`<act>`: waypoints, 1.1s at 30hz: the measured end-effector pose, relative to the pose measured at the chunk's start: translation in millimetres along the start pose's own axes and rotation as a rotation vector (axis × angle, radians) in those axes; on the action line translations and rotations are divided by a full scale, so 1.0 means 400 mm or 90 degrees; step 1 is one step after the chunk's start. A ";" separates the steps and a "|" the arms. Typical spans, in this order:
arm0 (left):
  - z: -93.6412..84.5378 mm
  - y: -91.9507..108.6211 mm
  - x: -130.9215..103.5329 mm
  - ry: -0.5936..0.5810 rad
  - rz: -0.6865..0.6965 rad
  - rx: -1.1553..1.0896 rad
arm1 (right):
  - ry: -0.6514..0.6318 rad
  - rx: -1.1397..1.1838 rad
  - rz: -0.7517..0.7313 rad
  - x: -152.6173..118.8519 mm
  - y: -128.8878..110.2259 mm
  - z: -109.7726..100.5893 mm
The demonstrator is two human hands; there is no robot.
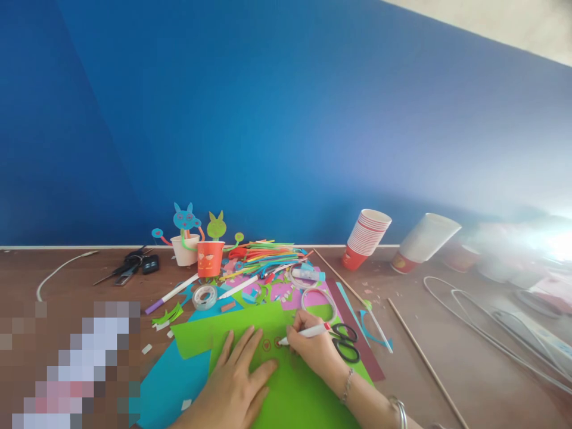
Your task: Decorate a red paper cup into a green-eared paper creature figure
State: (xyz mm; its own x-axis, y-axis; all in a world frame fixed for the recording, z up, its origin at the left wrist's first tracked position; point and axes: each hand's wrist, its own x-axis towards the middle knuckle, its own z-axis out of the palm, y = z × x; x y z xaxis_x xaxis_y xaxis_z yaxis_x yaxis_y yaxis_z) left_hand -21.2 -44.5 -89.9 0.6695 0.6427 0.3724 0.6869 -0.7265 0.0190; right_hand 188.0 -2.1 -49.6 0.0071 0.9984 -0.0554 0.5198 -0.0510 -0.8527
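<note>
My right hand (pixel 313 345) pinches a white marker (pixel 308 332) with a red end. The marker's tip is at one of two small red circles (pixel 267 345) drawn on a green paper sheet (pixel 286 393). My left hand (pixel 243 375) lies flat on the same sheet, left of the circles, with its fingers spread. Close to the right hand are black-handled scissors (pixel 346 342), their blades hidden. Blue paper (pixel 174 381) shows from under the green sheet on the left.
Behind the paper stand two decorated paper cups (pixel 210 259), near a bundle of colourful pipe cleaners (pixel 268 256). A tape roll (pixel 205 297) and paper scraps lie around. Stacked cups (pixel 367 235), thin sticks (pixel 424 357) and a white cable (pixel 482 342) are to the right; keys (pixel 134 262) lie left.
</note>
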 end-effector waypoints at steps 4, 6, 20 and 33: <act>0.001 -0.001 0.000 0.001 0.001 -0.001 | 0.009 0.000 -0.007 0.002 0.007 0.002; 0.000 0.000 0.001 0.001 0.000 0.004 | 0.005 0.026 -0.001 0.003 0.012 0.003; 0.000 0.001 0.007 -0.005 -0.015 -0.027 | -0.038 0.197 0.007 -0.012 -0.003 0.008; -0.041 0.022 0.013 -0.008 -0.019 0.029 | -0.054 0.152 -0.041 -0.018 0.006 0.005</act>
State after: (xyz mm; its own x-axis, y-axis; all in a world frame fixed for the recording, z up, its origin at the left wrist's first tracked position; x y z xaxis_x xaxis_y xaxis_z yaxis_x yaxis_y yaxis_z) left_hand -16.6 -51.5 -72.5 0.6512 0.6676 0.3609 0.7191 -0.6948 -0.0123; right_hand 187.6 -9.5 -52.2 -0.0962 0.9949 -0.0309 0.3004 -0.0006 -0.9538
